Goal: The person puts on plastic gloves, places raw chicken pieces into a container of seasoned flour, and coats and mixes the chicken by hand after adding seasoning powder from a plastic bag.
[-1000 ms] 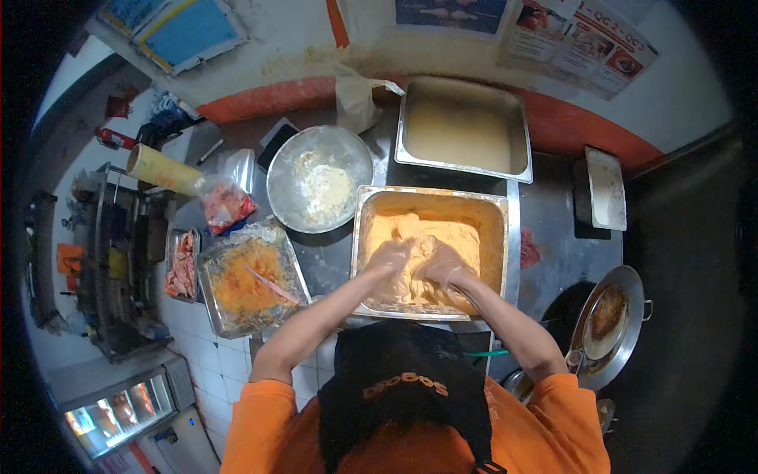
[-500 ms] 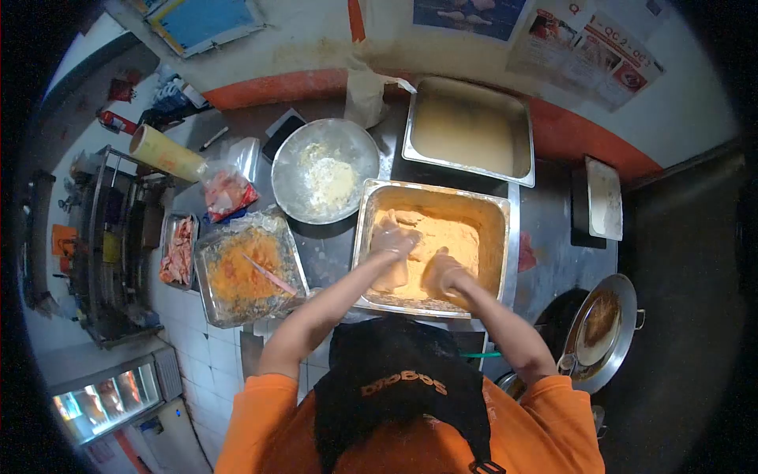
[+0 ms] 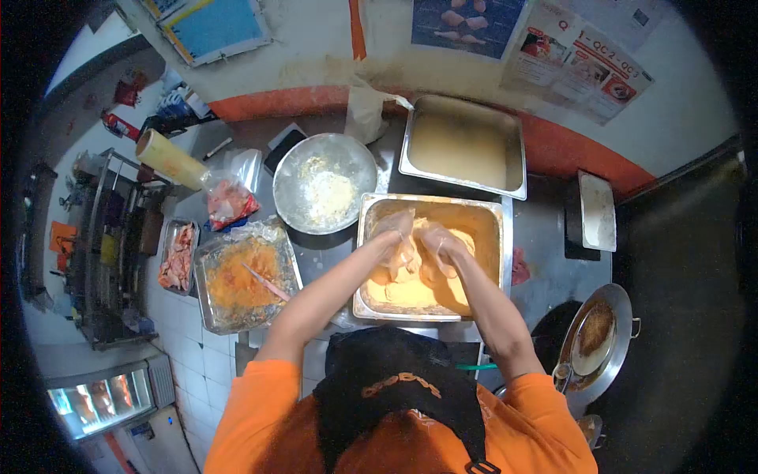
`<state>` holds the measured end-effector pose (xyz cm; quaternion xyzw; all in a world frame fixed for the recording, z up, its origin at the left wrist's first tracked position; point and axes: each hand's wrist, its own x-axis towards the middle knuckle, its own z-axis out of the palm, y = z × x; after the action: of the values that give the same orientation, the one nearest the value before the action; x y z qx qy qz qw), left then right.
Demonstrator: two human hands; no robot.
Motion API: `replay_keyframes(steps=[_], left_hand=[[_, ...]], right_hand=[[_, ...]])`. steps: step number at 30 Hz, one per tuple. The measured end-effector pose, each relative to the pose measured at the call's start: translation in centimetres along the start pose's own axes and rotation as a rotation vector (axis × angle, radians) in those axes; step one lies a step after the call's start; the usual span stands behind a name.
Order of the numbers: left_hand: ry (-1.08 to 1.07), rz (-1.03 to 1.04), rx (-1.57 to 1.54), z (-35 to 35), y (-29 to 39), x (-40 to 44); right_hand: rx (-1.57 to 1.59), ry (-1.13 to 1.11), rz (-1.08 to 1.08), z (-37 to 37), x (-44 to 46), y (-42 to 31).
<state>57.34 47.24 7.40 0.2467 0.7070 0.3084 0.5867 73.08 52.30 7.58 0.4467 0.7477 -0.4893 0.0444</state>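
Observation:
A deep metal tray [image 3: 503, 261] holds orange-yellow flour and coated pieces [image 3: 407, 265]. My left hand [image 3: 392, 233], in a thin clear glove, is in the upper left of the tray, its fingers curled against a coated piece. My right hand [image 3: 440, 246], gloved too, is just beside it, with its fingers bent down at the coated pieces and flour. What lies under its fingers is partly hidden. Behind the tray on the left stands a round metal bowl [image 3: 288, 193] with pale flour.
A tray of cloudy liquid [image 3: 462, 146] stands behind. At the left are a tray of orange mixture [image 3: 245, 276] with a pink-handled utensil, a container of raw meat [image 3: 178, 257] and a bagged red item [image 3: 229, 204]. A large pan of oil [image 3: 604, 340] is at the right.
Both hands have moved toward the back of the tray and closer together. My left hand has come off the flour at the left side and now has its fingers against a coated piece.

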Motion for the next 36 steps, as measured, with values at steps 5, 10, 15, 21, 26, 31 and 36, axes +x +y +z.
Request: replay_keyframes(steps=[5,10,15,21,26,31,36], left_hand=[[-0.052,-0.09,-0.266,-2.6,-1.4,-7.0],[0.164,0.056,0.32,-1.0,-3.0,-8.4],[0.004,0.167,-0.024,3.4,-14.0,1.7],[-0.072,-0.007,-0.063,-1.8,-0.7,-8.6],[-0.022,0.343,0.342,-5.8,0.4,-11.2],[0.024,0.893,0.263,-6.8,-1.0,-12.3],[0.301,0.981,0.22,-5.4,-3.1,-13.1]], right_hand=[[-0.153,-0.13,-0.005,-4.3,-8.9,-6.7],[-0.22,-0.077,0.119,2.3,-5.9,-0.1],[-0.085,0.01,-0.241,8.4,-1.5,2.9],[-0.062,0.116,-0.017,-1.4,-11.0,-7.4],[0.309,0.051,-0.059,-4.7,-10.3,-3.4],[0.067,0.081,0.322,-5.0,-7.4,-4.2],[-0.493,-0.237,-0.383,0.7,-7.5,-7.7]])
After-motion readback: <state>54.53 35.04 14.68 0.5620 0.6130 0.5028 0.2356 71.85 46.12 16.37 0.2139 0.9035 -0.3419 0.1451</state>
